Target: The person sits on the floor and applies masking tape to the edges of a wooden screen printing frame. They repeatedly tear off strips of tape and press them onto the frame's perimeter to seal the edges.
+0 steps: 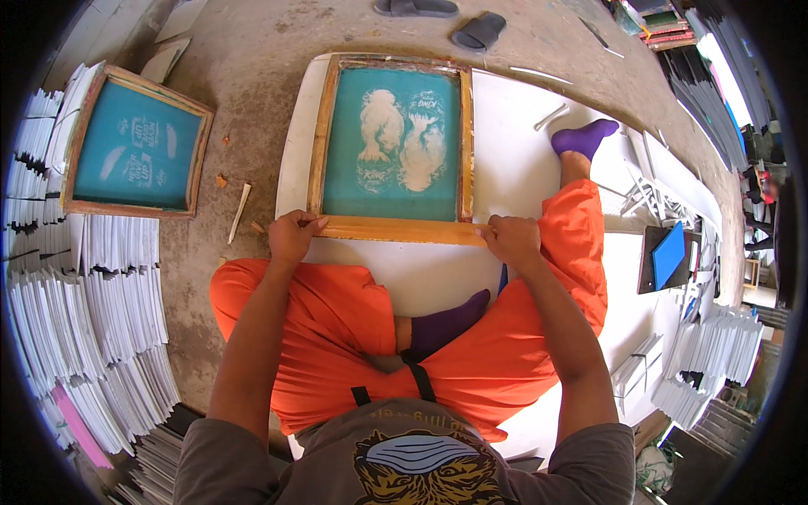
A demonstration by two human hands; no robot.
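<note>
Here, one printing screen [392, 126]: mesh [391, 200] probably delicate, wooden frame [396, 230] likely stiff, best gripped; left hand [294, 236], right hand [512, 241] pinching its near corners.

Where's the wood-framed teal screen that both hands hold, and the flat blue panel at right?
Wood-framed teal screen [392, 147], head view: middle of its mesh.
Flat blue panel [669, 255], head view: middle of its face.

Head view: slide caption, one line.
Left hand and right hand hold a wood-framed teal screen by its near corners.
</note>
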